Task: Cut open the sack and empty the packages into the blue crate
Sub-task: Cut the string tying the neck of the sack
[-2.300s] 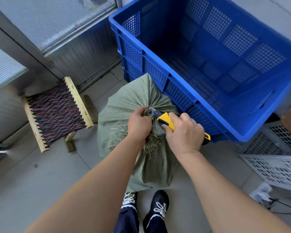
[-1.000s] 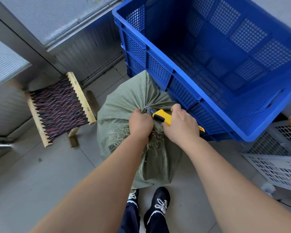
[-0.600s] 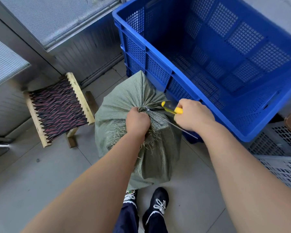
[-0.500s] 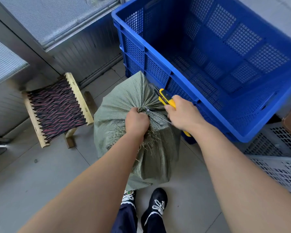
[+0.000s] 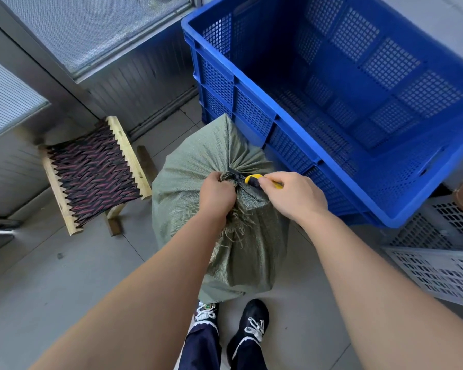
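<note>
Sack is standing upright on the floor just ahead of the person's shoes, w/ the blue crate just beyond it to the right. Can't tell if they're touching. No packages are showing in the crate, so emptying isn't started. Step in hand looks like cutting the tie at the neck.

Left hand is gripping the gathered neck of the sack, fingers curled tight round the bunched cloth, frayed strands hanging out below the fist. Right hand is wrapping its fingers round the yellow knife; only the front of the handle & the dark blade end are showing.

Key relation: the knife's long axis is running approx right-to-left, from the right hand straight toward the left fist. The blade end is sitting at the pinch of the neck, touching or nearly touching the left knuckles. So the cut spot is lying btwn the hands, nearer the left one. Judging by that, the pull should be going back toward the right hand, away from the left fingers.

A woven stool is sitting off to the left, and a white crate is lying at the right.
</note>
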